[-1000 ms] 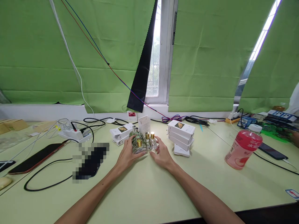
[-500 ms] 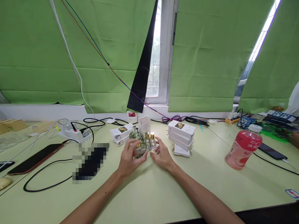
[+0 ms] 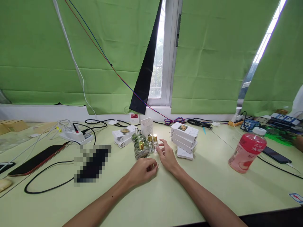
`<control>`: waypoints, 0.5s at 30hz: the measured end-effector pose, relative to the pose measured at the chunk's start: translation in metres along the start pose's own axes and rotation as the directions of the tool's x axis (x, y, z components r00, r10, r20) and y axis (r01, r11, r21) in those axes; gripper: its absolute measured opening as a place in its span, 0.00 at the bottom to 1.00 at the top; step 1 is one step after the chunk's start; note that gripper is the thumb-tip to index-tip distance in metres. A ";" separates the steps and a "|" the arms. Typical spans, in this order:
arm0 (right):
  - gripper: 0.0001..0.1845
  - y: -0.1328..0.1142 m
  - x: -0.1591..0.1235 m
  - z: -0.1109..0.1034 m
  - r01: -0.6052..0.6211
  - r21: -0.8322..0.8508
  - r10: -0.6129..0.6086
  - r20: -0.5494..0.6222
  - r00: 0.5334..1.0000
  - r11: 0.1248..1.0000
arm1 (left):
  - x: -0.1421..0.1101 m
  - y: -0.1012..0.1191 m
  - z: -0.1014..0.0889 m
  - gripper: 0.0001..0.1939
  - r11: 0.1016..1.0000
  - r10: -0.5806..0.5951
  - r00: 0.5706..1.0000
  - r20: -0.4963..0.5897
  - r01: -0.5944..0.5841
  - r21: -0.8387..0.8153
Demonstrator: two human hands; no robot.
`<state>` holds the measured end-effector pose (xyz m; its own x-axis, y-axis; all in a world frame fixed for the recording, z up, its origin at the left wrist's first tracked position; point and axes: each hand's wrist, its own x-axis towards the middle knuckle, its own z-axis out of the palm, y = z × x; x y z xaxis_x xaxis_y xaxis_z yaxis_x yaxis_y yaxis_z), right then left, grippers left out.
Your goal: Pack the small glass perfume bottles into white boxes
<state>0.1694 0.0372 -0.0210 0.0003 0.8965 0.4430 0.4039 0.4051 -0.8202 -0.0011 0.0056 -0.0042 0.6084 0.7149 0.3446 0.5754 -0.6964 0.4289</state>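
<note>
Pink drink bottle (image 3: 247, 153) with white cap stands well right of right hand (image 3: 167, 157); dark phone (image 3: 276, 154) with white cable lies just beyond it. Well left of left hand (image 3: 142, 171): red-edged phone (image 3: 38, 160), white power strip (image 3: 71, 136). Beyond both: bundled red-blue wires (image 3: 174, 120), coiled black cable (image 3: 200, 123), green curtains (image 3: 213, 63), window (image 3: 157, 72).

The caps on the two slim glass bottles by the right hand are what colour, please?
The caps are shiny gold, seen best in the head view.
</note>
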 end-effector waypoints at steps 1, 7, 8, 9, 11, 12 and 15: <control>0.25 0.000 0.000 -0.001 0.016 -0.016 -0.016 -0.008 1.000 1.000 | 0.000 0.000 0.000 0.11 1.000 -0.003 1.000 0.003 0.003 -0.005; 0.19 -0.002 0.001 -0.010 0.137 -0.141 -0.149 -0.073 0.986 0.980 | 0.000 0.000 0.001 0.11 1.000 0.007 1.000 0.004 -0.007 -0.018; 0.17 -0.004 0.000 -0.012 0.151 -0.167 -0.166 -0.077 0.983 0.974 | 0.001 0.000 0.000 0.11 1.000 0.009 1.000 0.005 -0.009 -0.019; 0.16 -0.006 0.000 -0.014 0.161 -0.197 -0.178 -0.071 0.981 0.967 | 0.001 0.000 0.000 0.12 1.000 0.011 1.000 0.006 -0.011 -0.020; 0.15 -0.011 0.000 -0.018 0.196 -0.243 -0.214 -0.049 0.976 0.950 | 0.001 0.000 0.000 0.12 1.000 0.012 1.000 0.007 -0.012 -0.020; 0.14 -0.014 0.000 -0.021 0.227 -0.263 -0.247 -0.045 0.968 0.938 | 0.001 0.000 0.000 0.12 1.000 0.012 1.000 0.008 -0.012 -0.021; 0.14 -0.025 0.006 -0.033 0.298 -0.337 -0.334 -0.051 0.941 0.893 | 0.000 0.000 0.001 0.11 1.000 0.006 1.000 0.006 -0.006 -0.030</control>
<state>0.1899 0.0267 0.0138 -0.0877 0.6996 0.7091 0.6691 0.5688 -0.4784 -0.0008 0.0060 -0.0047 0.6152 0.7104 0.3419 0.5550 -0.6983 0.4521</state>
